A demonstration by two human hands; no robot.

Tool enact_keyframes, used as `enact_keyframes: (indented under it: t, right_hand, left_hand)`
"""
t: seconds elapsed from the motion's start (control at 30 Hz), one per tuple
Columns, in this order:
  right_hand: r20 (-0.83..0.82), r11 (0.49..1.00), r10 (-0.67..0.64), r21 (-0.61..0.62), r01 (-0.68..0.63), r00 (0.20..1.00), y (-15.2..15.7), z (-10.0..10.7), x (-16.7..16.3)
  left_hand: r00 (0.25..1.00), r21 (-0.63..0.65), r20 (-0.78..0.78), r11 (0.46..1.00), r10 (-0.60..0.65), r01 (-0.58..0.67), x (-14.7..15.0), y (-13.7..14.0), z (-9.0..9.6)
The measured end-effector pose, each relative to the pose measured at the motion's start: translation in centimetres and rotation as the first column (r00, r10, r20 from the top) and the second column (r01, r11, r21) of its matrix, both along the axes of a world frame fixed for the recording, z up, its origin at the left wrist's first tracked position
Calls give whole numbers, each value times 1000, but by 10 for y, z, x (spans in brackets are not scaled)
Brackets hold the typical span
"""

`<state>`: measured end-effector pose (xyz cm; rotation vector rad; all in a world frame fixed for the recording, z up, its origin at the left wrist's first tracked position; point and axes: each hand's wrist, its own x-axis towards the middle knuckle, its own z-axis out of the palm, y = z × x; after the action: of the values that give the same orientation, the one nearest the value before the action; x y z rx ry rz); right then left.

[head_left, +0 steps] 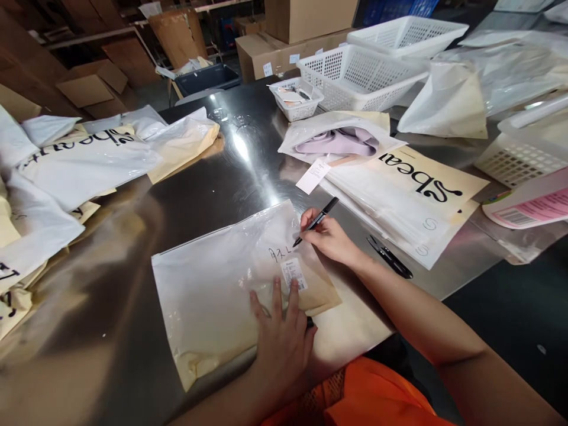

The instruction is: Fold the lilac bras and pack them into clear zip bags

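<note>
A frosted plastic garment bag (208, 290) lies flat on the metal table, with a white printed label (293, 274) and black handwriting (280, 254) near its right end. My right hand (329, 236) grips a black marker (317, 222), its tip touching the bag just beside the writing. Across the lower part of the bag rests my left hand (284, 331), fingers spread just below the label. Between its thumb and palm a short black marker cap (309, 322) is tucked, partly hidden.
More printed bags (89, 157) are heaped at the left. To the right lie stacked bags (399, 195), an opened bag with lilac cloth (337, 142), black snips (390, 257) and a pink-labelled bottle (528, 201). White baskets (359, 77) stand behind.
</note>
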<state>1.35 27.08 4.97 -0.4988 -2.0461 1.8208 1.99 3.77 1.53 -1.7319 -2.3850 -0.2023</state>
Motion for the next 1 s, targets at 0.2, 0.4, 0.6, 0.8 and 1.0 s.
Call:
enact_keyframes:
  t: [0.2, 0.4, 0.6, 0.8, 1.0]
  right_hand:
    - [-80, 996, -48, -79, 42, 996, 1, -1, -2]
    - [-158, 999, -32, 35, 38, 987, -7, -16, -6]
    - [-165, 997, -59, 39, 66, 985, -11, -17, -7]
    - [-211, 990, -115, 51, 128, 971, -24, 3, -1]
    - [-173, 996, -56, 53, 66, 983, -49, 21, -11]
  left_hand:
    - [1000, -19, -10, 1000, 0, -1, 1, 1, 1]
    - [999, -7, -28, 1000, 17, -17, 2, 1, 1]
    - [999, -37, -27, 999, 28, -29, 4, 6, 6]
    - [994, 74, -82, 995, -66, 73, 8, 6, 4]
    - [994, 92, -50, 991, 98, -93, 13, -1, 10]
